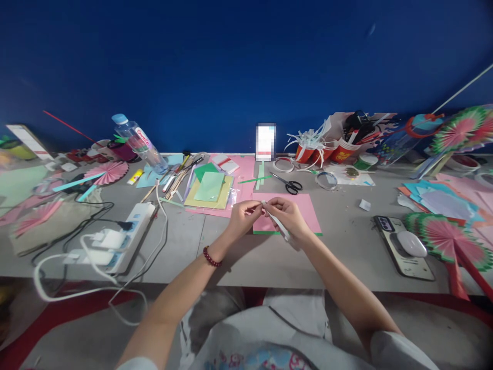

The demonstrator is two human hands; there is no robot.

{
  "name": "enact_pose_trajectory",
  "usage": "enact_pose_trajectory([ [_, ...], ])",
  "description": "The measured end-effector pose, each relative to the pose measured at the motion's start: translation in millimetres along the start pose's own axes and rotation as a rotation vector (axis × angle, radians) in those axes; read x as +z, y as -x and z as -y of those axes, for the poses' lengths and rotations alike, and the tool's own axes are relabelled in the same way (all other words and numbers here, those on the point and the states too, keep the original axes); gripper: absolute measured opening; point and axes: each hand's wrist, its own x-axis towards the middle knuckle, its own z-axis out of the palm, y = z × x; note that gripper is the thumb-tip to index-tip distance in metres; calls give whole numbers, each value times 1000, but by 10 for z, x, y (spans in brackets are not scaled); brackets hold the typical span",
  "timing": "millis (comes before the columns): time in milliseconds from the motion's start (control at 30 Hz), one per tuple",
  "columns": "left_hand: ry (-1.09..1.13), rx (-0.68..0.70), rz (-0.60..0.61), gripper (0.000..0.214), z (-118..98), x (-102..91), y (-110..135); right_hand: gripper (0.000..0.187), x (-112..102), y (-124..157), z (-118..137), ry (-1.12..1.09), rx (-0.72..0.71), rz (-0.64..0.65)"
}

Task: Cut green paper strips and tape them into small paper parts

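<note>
Over a pink sheet of paper [310, 213] with a green strip along its near edge, my two hands meet at the fingertips. My left hand [243, 216], with a beaded bracelet at the wrist, is closed in a pinch at the far end of a narrow white strip [280, 227]. My right hand [290, 218] is closed around the same strip, which runs slantwise under its fingers toward the palm. Whether the strip is paper or tape I cannot tell. Just beyond the hands lie black-handled scissors [294, 187] and thin green paper strips [254, 180].
Stacked coloured paper [210, 187] and a tilted bottle [144, 146] stand left, with a power strip [133, 239] and loose cables nearer. Red cups [344, 152] and tape rolls [326, 180] are at the back right. A phone [404, 252] and pleated paper fans [454, 239] lie right.
</note>
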Motion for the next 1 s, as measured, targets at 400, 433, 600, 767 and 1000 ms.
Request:
enact_pose_trajectory([
  [400, -64, 13, -2, 25, 0, 8, 13, 41, -31, -8, -3, 44, 14, 6],
  [433, -73, 14, -5, 25, -1, 9, 14, 41, -30, -3, 6, 45, 17, 7],
  [600, -126, 40, -16, 26, -13, 10, 13, 39, -29, 16, 45, 52, 22, 13],
  [767, -181, 74, -9, 25, -30, 5, 16, 37, -41, 18, 50, 58, 20, 20],
  [1000, -243, 132, -2, 27, -11, 9, 25, 34, -41, 17, 30, 59, 21, 15],
])
